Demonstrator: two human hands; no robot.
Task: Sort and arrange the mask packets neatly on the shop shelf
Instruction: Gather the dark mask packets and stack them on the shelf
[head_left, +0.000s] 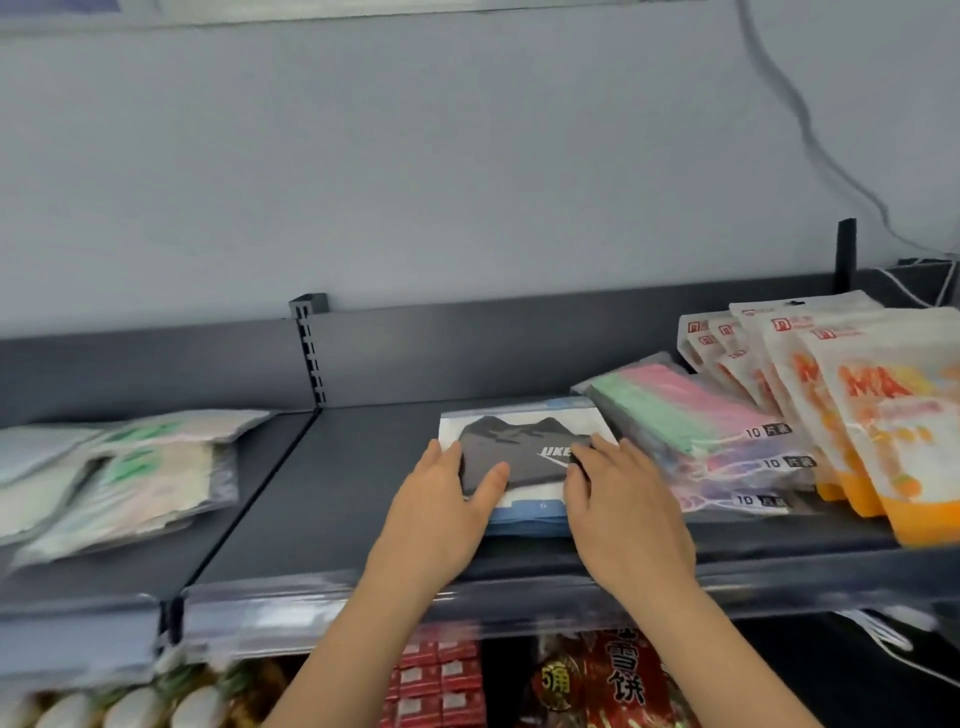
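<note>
A small stack of mask packets (524, 441), the top one showing a dark grey mask on white, lies flat in the middle of the dark grey shelf (337, 499). My left hand (441, 509) presses on the stack's left side, fingers spread over the top packet. My right hand (623, 499) rests on its right side, fingers over the printed logo. Neither hand lifts a packet. To the right lies a pile of clear packets with pastel pink, green and purple masks (711, 441). Pale green and white packets (119, 478) lie loosely at the left.
Upright white and orange pouches (852, 410) lean in a row at the far right. A slotted upright (310, 353) divides the shelf back. A clear price strip (270, 618) runs along the front edge. Snack packs (613, 680) fill the shelf below. A cable (810, 135) hangs down the wall.
</note>
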